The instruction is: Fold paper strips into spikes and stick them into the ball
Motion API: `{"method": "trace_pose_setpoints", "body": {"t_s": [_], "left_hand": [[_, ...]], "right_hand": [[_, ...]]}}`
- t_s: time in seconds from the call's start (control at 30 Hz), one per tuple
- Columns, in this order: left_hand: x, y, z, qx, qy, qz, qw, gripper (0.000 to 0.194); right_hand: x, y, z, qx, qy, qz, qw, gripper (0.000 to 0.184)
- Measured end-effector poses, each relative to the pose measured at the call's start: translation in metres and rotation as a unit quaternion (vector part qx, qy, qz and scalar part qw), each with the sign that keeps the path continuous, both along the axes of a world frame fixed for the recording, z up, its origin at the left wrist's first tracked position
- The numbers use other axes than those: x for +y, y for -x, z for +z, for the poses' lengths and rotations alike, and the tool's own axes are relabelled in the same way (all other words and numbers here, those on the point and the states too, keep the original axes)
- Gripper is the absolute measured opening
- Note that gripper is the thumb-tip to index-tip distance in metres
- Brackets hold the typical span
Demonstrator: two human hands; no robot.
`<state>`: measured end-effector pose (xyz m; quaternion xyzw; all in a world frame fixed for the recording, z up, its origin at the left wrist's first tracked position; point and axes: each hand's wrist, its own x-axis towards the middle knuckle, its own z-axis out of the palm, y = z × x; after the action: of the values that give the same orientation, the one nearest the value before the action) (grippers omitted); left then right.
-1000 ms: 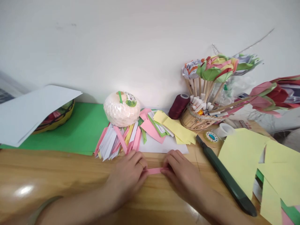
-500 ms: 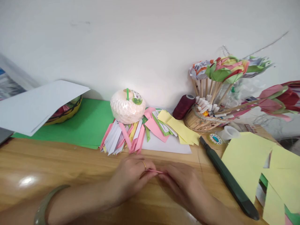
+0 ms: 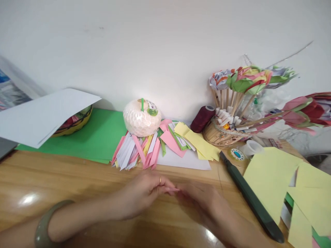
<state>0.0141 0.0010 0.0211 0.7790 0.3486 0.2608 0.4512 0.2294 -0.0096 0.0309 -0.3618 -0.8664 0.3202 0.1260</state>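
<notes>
A small folded piece of pink paper (image 3: pixel 173 189) is pinched between my two hands, mostly covered by fingers. My left hand (image 3: pixel 148 193), with a ring and a bangle on its arm, is closed on the paper's left end. At the other end my right hand (image 3: pixel 199 198) has its fingers closed on it, their tips partly hidden. Just beyond my hands lies a pile of folded paper strips (image 3: pixel 134 151) in white, pink and yellow. Pink paper pieces (image 3: pixel 172 141) and yellow paper pieces (image 3: pixel 201 141) lie beside it.
A white-wrapped coconut (image 3: pixel 142 117) stands behind the strips. To its right are a maroon thread spool (image 3: pixel 203 119) and a basket (image 3: pixel 219 132) of paper flowers. A dark-handled knife (image 3: pixel 254 198) lies near yellow sheets (image 3: pixel 271 175). White sheets (image 3: pixel 46 113) rest over a basket at left.
My hands have turned slightly around the pink paper, and less of it shows between my fingers. The right wrist is raised a little. The objects on the table stay put.
</notes>
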Motion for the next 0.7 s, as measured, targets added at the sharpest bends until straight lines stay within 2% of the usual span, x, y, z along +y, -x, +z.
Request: {"method": "trace_pose_setpoints", "body": {"t_s": [0.1,0.27,0.37,0.5,0.7], "left_hand": [[0.001,0.004,0.003,0.044,-0.067,-0.039,0.996,0.026],[-0.001,0.007,0.000,0.109,-0.194,0.037,0.974,0.030],[-0.001,0.008,0.000,0.088,-0.241,0.040,0.966,0.033],[0.002,0.014,0.008,0.073,-0.235,0.010,0.969,0.030],[0.005,0.026,0.021,0.132,-0.201,-0.047,0.970,0.029]], "right_hand": [[0.000,-0.002,0.001,-0.023,0.006,-0.010,1.000,0.022],[-0.001,-0.009,-0.005,-0.033,-0.095,-0.052,0.994,0.039],[0.001,-0.012,-0.006,-0.020,-0.133,-0.050,0.990,0.043],[0.007,-0.014,0.000,0.024,-0.089,-0.039,0.995,0.044],[0.013,-0.020,-0.001,0.083,-0.055,-0.007,0.995,0.039]]}}
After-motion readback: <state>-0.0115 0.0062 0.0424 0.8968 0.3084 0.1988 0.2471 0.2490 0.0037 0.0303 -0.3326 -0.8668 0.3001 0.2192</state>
